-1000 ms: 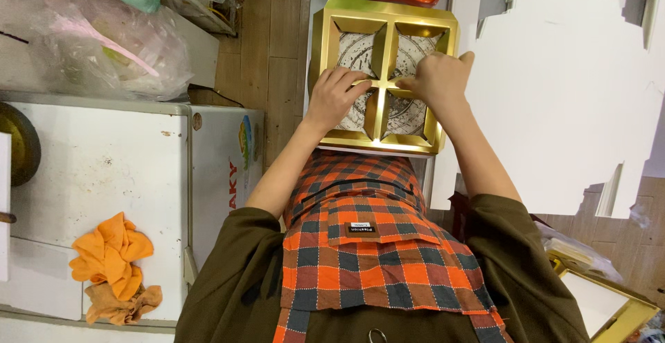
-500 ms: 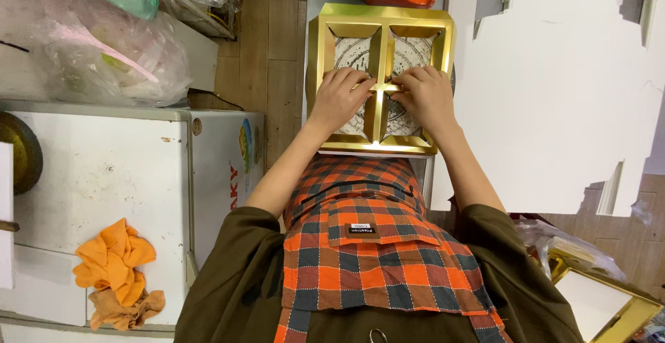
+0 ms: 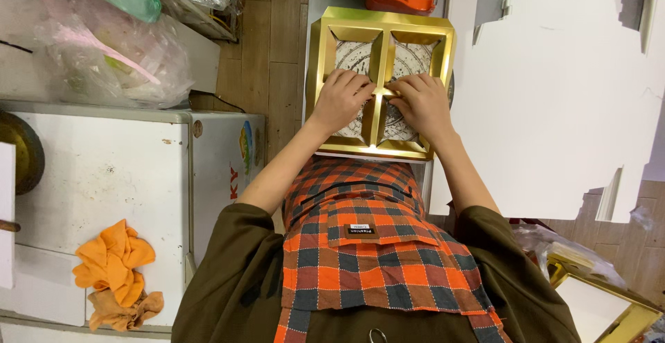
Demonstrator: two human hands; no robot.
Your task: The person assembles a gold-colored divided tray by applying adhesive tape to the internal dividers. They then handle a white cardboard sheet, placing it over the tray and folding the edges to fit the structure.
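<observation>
Gold cardboard divider tray (image 3: 382,25), square with a cross partition making four compartments, lies flat in the upper centre of the frame on a patterned round grey-white surface visible through the openings. Shiny gold walls slope inward, the two upper compartments are open to view, the two lower ones partly covered. Left hand (image 3: 341,99) and right hand (image 3: 421,104) both rest knuckles-up on the tray, fingertips meeting at the centre crossing of the partition, pressing on the gold strips.

Wooden plank floor (image 3: 267,59) beside a white chest freezer (image 3: 104,190).
</observation>
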